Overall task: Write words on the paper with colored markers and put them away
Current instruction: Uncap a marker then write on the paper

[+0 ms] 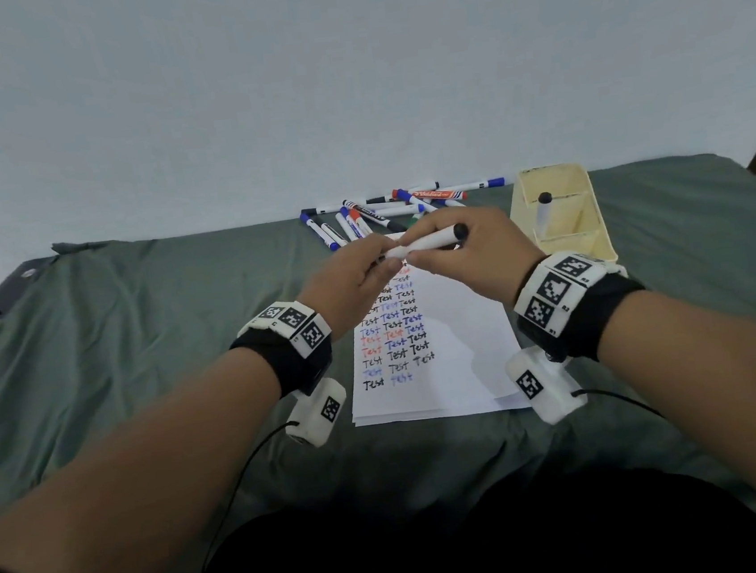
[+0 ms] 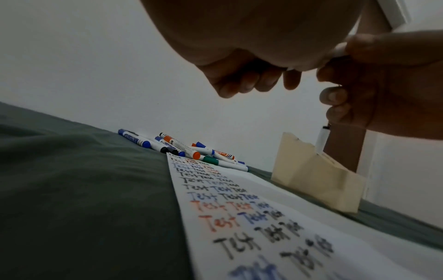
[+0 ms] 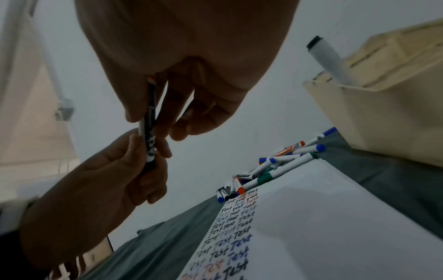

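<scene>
Both hands hold one white marker with a black end [image 1: 432,242] above the top of the paper [image 1: 464,370]. My right hand [image 1: 465,249] grips its barrel [image 3: 149,121]. My left hand [image 1: 356,274] pinches the other end [image 3: 151,151]; whether that end is a cap I cannot tell. The paper [image 2: 239,208] carries rows of "Test" in black, blue and red. Several loose markers [image 1: 387,213] lie in a pile on the cloth beyond the paper.
A cream holder box [image 1: 565,220] stands right of the paper with one black-ended marker [image 1: 544,212] upright in it. Green cloth [image 1: 161,332] covers the surface, and a pale wall rises behind. Wrist camera cables trail toward me.
</scene>
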Motion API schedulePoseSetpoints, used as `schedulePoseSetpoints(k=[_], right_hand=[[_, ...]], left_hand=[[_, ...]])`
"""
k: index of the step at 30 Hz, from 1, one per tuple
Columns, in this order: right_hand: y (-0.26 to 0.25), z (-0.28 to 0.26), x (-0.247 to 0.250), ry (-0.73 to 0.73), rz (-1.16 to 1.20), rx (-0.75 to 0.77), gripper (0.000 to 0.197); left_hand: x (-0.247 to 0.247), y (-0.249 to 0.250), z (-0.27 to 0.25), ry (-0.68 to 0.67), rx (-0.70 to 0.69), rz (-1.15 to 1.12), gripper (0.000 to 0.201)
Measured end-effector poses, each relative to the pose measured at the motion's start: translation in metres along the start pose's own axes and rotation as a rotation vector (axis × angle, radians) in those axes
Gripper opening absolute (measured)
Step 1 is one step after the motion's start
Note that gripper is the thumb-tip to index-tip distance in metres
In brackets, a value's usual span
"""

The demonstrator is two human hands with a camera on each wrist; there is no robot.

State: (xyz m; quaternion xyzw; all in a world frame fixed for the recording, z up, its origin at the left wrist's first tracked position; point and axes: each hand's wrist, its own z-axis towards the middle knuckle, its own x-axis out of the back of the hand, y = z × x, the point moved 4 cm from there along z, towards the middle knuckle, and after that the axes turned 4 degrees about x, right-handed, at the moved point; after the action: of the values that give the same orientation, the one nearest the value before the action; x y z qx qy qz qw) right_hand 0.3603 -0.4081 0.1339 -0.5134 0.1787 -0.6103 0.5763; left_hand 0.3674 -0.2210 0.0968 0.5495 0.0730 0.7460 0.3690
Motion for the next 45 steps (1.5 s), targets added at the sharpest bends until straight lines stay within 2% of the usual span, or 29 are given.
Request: schedulePoseSetpoints(k=[4, 9, 14, 19, 23, 24, 27, 30, 33, 35, 38, 45], right_hand=[[0.008, 0.002, 0.002, -0.037, 0.105, -0.089, 0.014], [0.018, -0.002, 0.003, -0.09, 0.167, -0.137, 0.011], [0.028, -0.003, 0.0, -0.06, 0.229, -0.186, 0.013], [0.027, -0.001, -0.014, -0.126, 0.171, -0.164, 0.016], [0.028, 0.001, -0.024, -0.074, 0.149, -0.182, 0.015], [0.03, 0.001, -0.025, -0.054, 0.147, -0.192, 0.016], [0.038, 0.0, -0.025, -0.01, 0.137, -0.223, 0.016], [0.048, -0.001, -0.024, 0.016, 0.124, -0.25, 0.014], [0.058, -0.004, -0.023, 0.048, 0.139, -0.278, 0.009], [0.063, -0.007, -0.023, 0.08, 0.155, -0.302, 0.005], [0.068, -0.009, -0.024, 0.122, 0.191, -0.344, 0.005], [0.08, -0.012, -0.029, 0.17, 0.298, -0.431, 0.011]], left_hand=[[-0.001, 0.0, -0.005, -0.015, -0.04, 0.035, 0.013], [0.0, 0.0, -0.009, -0.041, -0.049, 0.089, 0.026], [0.004, 0.002, -0.009, -0.071, -0.012, 0.088, 0.019], [0.009, -0.023, -0.016, -0.109, 0.121, 0.148, 0.024], [0.013, -0.056, -0.03, -0.187, 0.272, 0.192, 0.059], [0.016, -0.067, -0.035, -0.19, 0.323, 0.188, 0.059], [0.029, -0.101, -0.052, -0.167, 0.465, 0.235, 0.035], [0.045, -0.125, -0.062, -0.165, 0.576, 0.38, 0.024], [0.059, -0.141, -0.063, -0.203, 0.581, 0.537, 0.013], [0.063, -0.148, -0.062, -0.248, 0.552, 0.599, 0.013], [0.065, -0.154, -0.061, -0.278, 0.555, 0.632, 0.021], [0.059, -0.155, -0.059, -0.244, 0.661, 0.57, 0.044]])
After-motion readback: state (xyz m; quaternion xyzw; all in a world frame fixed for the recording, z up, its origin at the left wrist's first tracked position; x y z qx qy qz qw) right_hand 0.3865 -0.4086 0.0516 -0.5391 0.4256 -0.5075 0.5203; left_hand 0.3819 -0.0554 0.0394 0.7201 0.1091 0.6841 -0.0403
